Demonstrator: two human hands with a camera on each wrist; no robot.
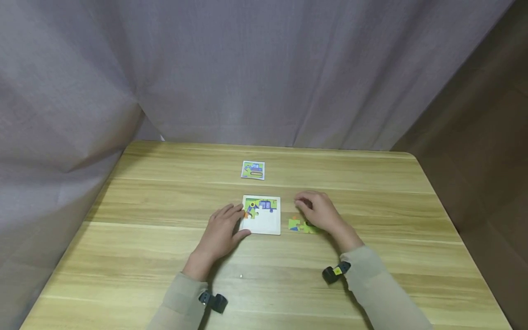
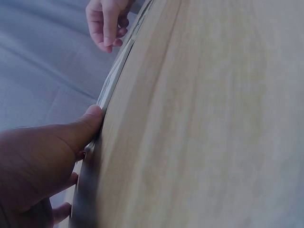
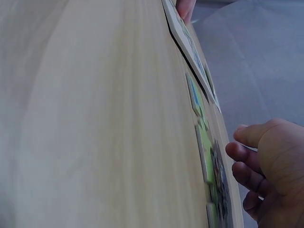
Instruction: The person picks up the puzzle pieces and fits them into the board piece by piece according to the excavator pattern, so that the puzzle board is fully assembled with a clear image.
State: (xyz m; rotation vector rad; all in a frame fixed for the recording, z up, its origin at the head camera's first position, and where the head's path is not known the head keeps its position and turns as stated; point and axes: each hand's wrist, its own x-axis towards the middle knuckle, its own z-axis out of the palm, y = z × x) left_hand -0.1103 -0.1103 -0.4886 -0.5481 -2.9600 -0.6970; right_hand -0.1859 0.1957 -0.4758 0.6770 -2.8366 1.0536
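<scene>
A white-framed jigsaw tray (image 1: 266, 224) lies on the table, its upper part filled with pieces showing a blue vehicle on green; the lower right shows bare white. My left hand (image 1: 220, 231) rests at the tray's left side, fingers along that edge and thumb (image 2: 90, 118) at the near left corner. Right of the tray lie loose green jigsaw pieces (image 1: 294, 224), partly covered by my right hand (image 1: 319, 208). That hand hovers over their far side with loosely bent fingers. Nothing shows between its thumb (image 3: 251, 135) and fingers in the right wrist view.
Behind the tray lies a small picture card (image 1: 253, 170) with a blue vehicle on green. The wooden table (image 1: 165, 183) ends at a grey curtain (image 1: 231, 73). A tiny pale speck (image 1: 241, 276) sits near the front. Each wrist carries a black camera (image 1: 218, 303).
</scene>
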